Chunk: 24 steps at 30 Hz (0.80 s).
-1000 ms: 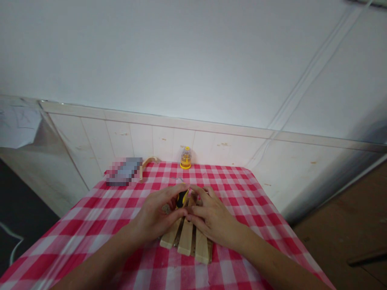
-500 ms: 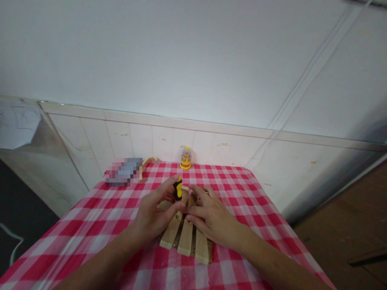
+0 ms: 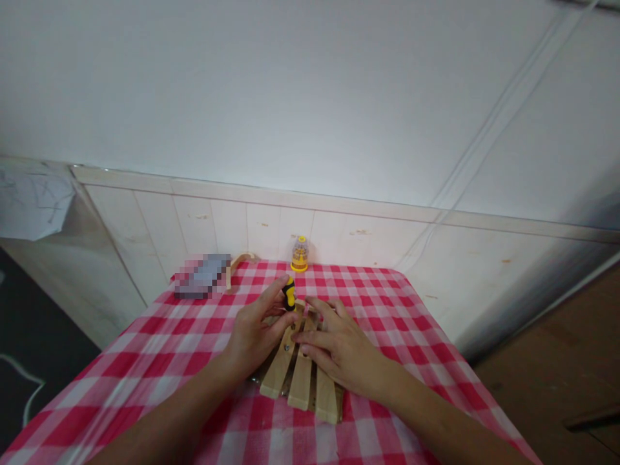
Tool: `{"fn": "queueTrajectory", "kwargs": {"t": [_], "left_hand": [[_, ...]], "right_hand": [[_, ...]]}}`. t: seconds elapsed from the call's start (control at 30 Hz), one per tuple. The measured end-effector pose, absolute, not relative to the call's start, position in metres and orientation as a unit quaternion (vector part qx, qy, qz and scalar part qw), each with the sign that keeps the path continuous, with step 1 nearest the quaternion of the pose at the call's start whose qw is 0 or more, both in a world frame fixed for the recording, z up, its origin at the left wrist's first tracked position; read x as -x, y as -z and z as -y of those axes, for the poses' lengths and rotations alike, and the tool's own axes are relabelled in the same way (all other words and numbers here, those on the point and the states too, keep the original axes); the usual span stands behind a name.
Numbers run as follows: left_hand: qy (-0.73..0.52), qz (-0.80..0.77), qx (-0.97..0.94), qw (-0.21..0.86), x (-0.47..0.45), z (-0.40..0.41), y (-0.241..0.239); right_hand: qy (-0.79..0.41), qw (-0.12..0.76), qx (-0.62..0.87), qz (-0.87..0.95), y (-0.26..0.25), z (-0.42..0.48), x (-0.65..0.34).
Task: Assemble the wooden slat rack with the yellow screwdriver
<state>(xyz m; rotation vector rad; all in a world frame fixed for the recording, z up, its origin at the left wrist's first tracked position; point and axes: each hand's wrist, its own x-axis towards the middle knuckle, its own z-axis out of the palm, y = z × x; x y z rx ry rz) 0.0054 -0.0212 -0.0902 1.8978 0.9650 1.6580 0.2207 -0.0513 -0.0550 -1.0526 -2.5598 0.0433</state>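
Raised since earlier, the black-and-yellow screwdriver handle (image 3: pixel 289 294) stood near-upright, pinched by the left hand (image 3: pixel 254 329) above the leftmost pale wooden slat (image 3: pixel 279 369); right hand (image 3: pixel 341 342) alongside, hold unclear.

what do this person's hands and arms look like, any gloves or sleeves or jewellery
The left hand and right hand are bare, with no gloves. The left forearm and right forearm are uncovered as far as the picture shows, with no sleeve in view. I can make out no ring, watch or bracelet on either side.
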Motion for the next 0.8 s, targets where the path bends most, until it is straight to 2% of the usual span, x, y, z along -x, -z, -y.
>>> {"fn": "queueTrajectory", "kwargs": {"t": [0.8], "left_hand": [[-0.509,-0.326,-0.747,0.276,-0.0018,0.0223,0.0836]], "right_hand": [[-0.018,0.182,0.377,0.908,0.0514,0.0529,-0.2196]]}}
